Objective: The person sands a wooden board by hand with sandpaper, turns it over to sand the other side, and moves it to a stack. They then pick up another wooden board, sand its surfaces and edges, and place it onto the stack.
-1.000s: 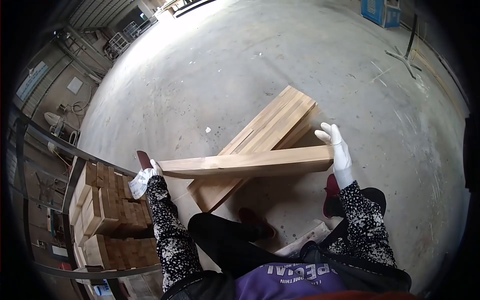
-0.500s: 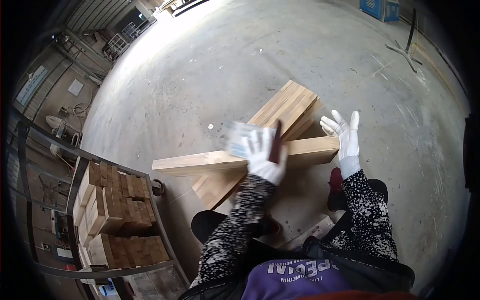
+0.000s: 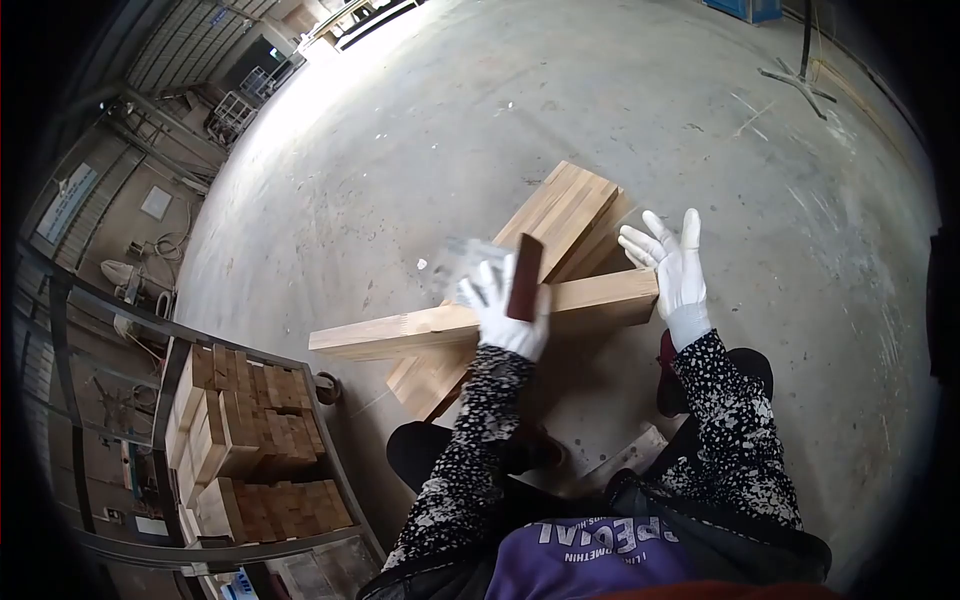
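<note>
My left hand (image 3: 512, 328), in a white glove, presses a sheet of sandpaper (image 3: 525, 278) onto a long wooden beam (image 3: 600, 292). The sheet's dark red-brown face shows beside the thumb; its pale printed part beyond the fingers is smeared by motion. My right hand (image 3: 682, 278), gloved too, has its fingers spread and its palm at the beam's right end. This beam lies crosswise over a thicker laminated wood piece (image 3: 562, 212), which slants from upper right to lower left, with another timber partly hidden along its right side.
A metal-framed cart (image 3: 345, 490) with stacked wood blocks (image 3: 265, 410) stands at the lower left, a caster wheel (image 3: 327, 388) at its corner. Grey concrete floor (image 3: 400, 210) surrounds the timbers. A black stand (image 3: 800, 85) and a blue box (image 3: 745, 8) are at the upper right.
My left hand has slid a little to the left along the beam with the sandpaper, turning more of its red-brown face to view. My right hand stays at the beam's end. The whole view has shifted slightly.
</note>
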### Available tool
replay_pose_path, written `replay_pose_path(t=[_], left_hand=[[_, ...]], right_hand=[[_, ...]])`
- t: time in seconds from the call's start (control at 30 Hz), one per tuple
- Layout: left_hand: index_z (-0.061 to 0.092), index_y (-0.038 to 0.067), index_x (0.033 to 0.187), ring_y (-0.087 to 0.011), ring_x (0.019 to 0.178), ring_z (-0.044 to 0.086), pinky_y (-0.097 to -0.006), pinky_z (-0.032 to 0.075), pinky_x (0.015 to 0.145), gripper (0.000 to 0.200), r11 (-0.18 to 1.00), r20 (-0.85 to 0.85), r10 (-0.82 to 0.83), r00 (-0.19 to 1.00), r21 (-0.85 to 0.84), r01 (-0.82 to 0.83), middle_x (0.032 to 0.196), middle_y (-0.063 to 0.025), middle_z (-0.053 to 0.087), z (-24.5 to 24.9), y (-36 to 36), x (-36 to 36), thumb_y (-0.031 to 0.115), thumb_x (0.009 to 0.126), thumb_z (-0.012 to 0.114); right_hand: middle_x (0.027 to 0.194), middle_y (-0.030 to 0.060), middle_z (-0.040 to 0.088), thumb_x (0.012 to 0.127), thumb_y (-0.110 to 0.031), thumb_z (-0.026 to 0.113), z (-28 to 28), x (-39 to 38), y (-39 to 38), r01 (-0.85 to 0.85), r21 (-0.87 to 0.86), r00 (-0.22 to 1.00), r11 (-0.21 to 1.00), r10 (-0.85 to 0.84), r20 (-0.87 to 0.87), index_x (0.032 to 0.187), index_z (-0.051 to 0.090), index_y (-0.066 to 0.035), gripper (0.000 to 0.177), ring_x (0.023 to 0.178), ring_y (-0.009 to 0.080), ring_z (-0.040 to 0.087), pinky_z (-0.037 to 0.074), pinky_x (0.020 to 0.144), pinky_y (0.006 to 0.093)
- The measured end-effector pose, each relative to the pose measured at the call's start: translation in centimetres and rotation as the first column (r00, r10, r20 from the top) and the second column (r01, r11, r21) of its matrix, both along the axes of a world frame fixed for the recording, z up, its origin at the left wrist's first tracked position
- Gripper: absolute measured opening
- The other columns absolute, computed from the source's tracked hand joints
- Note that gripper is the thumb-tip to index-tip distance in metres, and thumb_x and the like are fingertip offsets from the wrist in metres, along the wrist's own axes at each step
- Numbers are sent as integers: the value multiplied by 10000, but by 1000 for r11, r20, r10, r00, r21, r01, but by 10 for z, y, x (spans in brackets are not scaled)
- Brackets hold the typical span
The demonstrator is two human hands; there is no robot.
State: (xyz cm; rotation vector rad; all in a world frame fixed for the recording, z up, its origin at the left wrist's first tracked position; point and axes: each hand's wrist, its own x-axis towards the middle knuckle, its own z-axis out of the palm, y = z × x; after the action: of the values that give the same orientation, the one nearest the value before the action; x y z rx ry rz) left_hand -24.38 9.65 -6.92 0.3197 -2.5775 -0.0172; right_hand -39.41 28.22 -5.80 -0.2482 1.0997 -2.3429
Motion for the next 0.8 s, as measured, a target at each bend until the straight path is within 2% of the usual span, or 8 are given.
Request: replay_pose_path(t=[0.13,0.2,0.33,0.4,0.53,0.67,0.73,0.8], left_hand=[[419,147,1333,-497,1283,215,-648,114,1033,516,841,7,541,841,16,-541,1340,-277,362,-22,-123,70,405,889,459],[425,134,1332,-505,1280,218,-657,102,1029,521,736,5,668,744,143,-662,1331,-256,392,-11,-150,96,413,892,442],[419,157,1337,-471,1315,163,-596,82,1063,512,708,162,690,705,49,-704,1406,-246,290,-4,-110,79,411,895,461],[419,91,1324,-495,1278,234,-683,78,1010,512,921,-83,386,919,-32,-389,1328,-201,423,-10,-59,53,365,893,463],[388,97,1348,-507,1293,202,-684,26,1019,543,972,-64,-113,992,201,124,1410,-188,315,7,70,-8,373,889,473],[382,110,1355,-510,1282,232,-692,74,1008,555,950,-11,-278,961,148,276,1392,-211,327,4,121,-24,340,866,511],[377,125,1360,-519,1280,228,-699,69,1003,566,920,-27,-348,937,182,347,1391,-218,326,1,123,-22,346,858,516],[414,87,1327,-500,1282,240,-684,57,1018,547,948,35,-294,955,139,287,1387,-225,327,6,104,-15,352,859,512]], right_hand=[[1270,266,460,875,-686,216,-1,0,-1,-2,56,1000,998,3,-25,1365,270,55,891,1184,288,464,303,1039,351],[1275,259,461,883,-674,213,-1,2,-3,34,140,994,990,-19,-109,1369,269,50,873,1184,284,466,302,1036,347],[1274,244,468,887,-665,228,2,1,-8,52,119,996,992,-42,-83,1371,277,38,855,1187,279,465,314,1031,354],[1273,239,471,886,-664,236,2,1,-6,48,100,998,994,-43,-51,1371,281,33,850,1188,278,464,320,1030,359],[1319,225,427,874,-674,265,2,5,1,60,-100,987,993,-45,154,1379,278,3,845,1215,273,437,326,1042,398],[1373,245,351,851,-699,288,-3,17,7,77,-157,995,985,-67,68,1396,229,9,896,1250,289,398,300,1058,418],[1416,237,279,852,-678,327,-2,6,10,50,-234,954,971,22,298,1410,209,-29,865,1277,324,354,327,1052,452],[1408,244,294,841,-677,360,-31,-12,8,3,-230,981,973,42,191,1412,205,-34,875,1279,339,349,349,1039,435]])
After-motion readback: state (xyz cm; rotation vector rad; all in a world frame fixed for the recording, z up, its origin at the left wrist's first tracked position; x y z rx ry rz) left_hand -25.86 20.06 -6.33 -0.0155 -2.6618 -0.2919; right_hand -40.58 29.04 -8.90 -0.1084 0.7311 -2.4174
